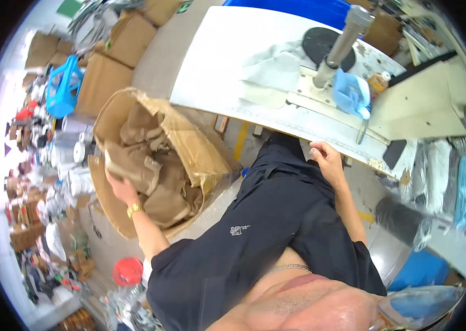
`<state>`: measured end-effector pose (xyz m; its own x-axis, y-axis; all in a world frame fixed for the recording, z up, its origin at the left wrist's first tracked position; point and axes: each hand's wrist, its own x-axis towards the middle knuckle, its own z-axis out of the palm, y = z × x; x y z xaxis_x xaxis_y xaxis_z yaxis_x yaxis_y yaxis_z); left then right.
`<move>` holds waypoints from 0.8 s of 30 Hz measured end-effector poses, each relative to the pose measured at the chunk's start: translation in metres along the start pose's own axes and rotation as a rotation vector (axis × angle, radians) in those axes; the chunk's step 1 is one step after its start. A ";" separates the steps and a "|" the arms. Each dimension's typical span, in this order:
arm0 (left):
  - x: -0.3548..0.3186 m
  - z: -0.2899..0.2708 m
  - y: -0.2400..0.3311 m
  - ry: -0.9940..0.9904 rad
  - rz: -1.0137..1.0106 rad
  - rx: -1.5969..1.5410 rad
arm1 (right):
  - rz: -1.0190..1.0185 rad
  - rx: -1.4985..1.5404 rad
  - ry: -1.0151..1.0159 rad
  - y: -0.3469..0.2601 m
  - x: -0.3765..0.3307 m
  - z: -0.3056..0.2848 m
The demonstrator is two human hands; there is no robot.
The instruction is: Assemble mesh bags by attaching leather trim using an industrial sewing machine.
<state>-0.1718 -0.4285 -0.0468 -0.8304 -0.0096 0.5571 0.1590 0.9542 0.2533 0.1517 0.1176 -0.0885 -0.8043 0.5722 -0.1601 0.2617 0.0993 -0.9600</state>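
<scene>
My left hand (124, 190), with a gold watch (134, 209) at the wrist, reaches into a large open cardboard box (180, 135) on my left. Its fingers are closed on a brown fabric piece (129, 164) at the top of the heap. More brown fabric pieces (166, 204) lie bunched below and beside it. My right hand (327, 161) is beside the front edge of the white worktable (211, 60), its fingers curled in. Whether anything small is between those fingers cannot be made out.
On the table are a pale grey cloth (271, 66), a metal machine post (338, 49), a blue plastic container (351, 92) and an orange bottle (379, 83). Beyond the box stand cartons (103, 83) and a blue stool (65, 85). Wrapped rolls (438, 174) stand at right.
</scene>
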 end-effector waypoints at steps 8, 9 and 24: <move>0.042 -0.031 0.273 -0.196 0.370 -0.661 | -0.073 0.067 -0.009 -0.036 0.014 -0.019; 0.033 -0.025 0.295 -0.269 0.457 -0.777 | -0.122 0.057 0.008 -0.047 0.019 -0.023; -0.090 -0.005 0.432 -0.450 0.844 -1.200 | -0.101 -0.082 0.282 -0.086 -0.047 -0.052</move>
<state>-0.0252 -0.0166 0.0168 -0.3319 0.6932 0.6397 0.7921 -0.1634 0.5881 0.1950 0.1243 0.0136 -0.6513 0.7587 0.0159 0.2395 0.2255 -0.9443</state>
